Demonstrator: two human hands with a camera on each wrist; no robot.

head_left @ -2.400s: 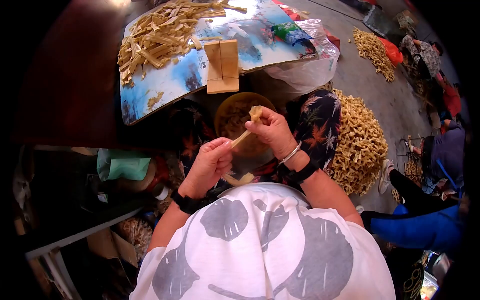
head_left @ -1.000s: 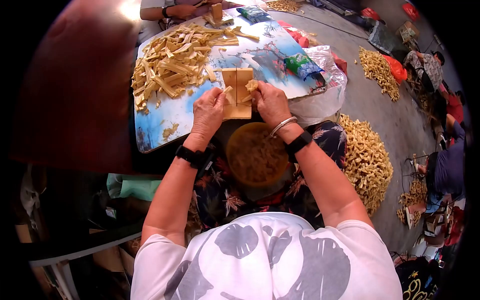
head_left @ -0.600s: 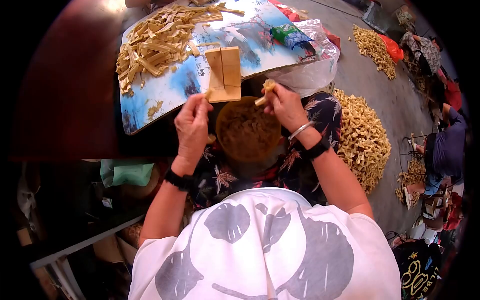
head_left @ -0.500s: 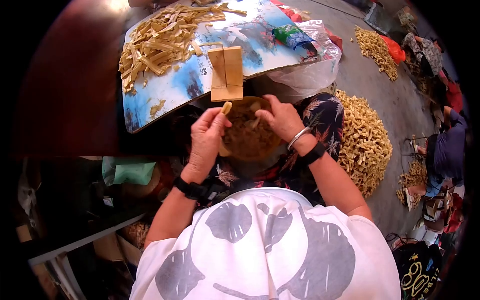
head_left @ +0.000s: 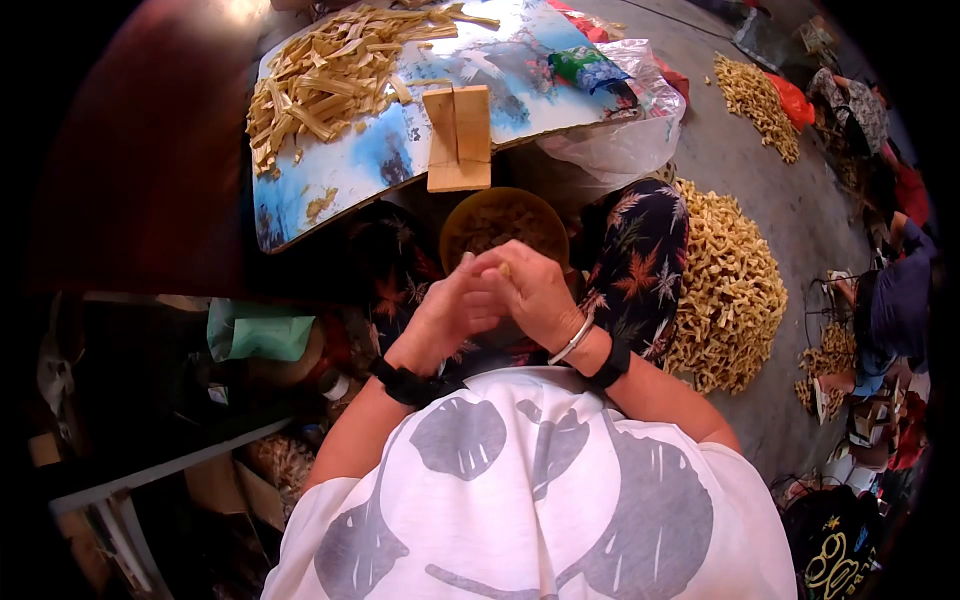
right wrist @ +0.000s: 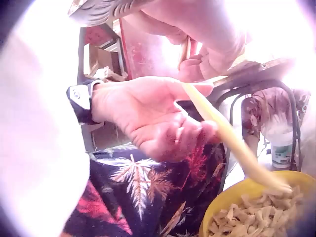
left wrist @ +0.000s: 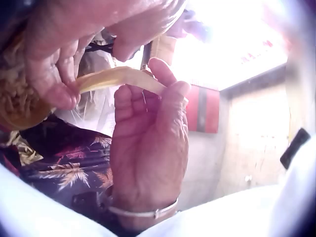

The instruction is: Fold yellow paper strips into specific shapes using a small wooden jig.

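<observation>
A pale yellow strip (left wrist: pixel 118 78) (right wrist: pixel 229 138) stretches between both hands in the left wrist view. My left hand (head_left: pixel 452 305) (left wrist: pixel 59 44) (right wrist: pixel 153 116) pinches it at one end. My right hand (head_left: pixel 535 292) (left wrist: pixel 150 143) (right wrist: pixel 207 37), with the bracelet, holds its other end between thumb and fingers. In the head view the hands meet in front of the shirt and mostly hide the strip. Just beyond them stands a yellow bowl (head_left: pixel 450 222) (right wrist: pixel 212 210) of short pieces. An upright wooden board on a base (head_left: pixel 460 135), with a dark line down it, stands at the table's near edge.
The painted table (head_left: pixel 370 150) bears a heap of strips (head_left: pixel 325 80) and a green packet (head_left: pixel 588 70). A clear plastic bag (head_left: pixel 635 140) hangs at its right side. A big pile of pieces (head_left: pixel 725 290) lies on the floor at right, with people beyond.
My right hand has let go of its short piece over the bowl. Both hands have drawn back towards the shirt and come together around a strip, away from the wooden board.
</observation>
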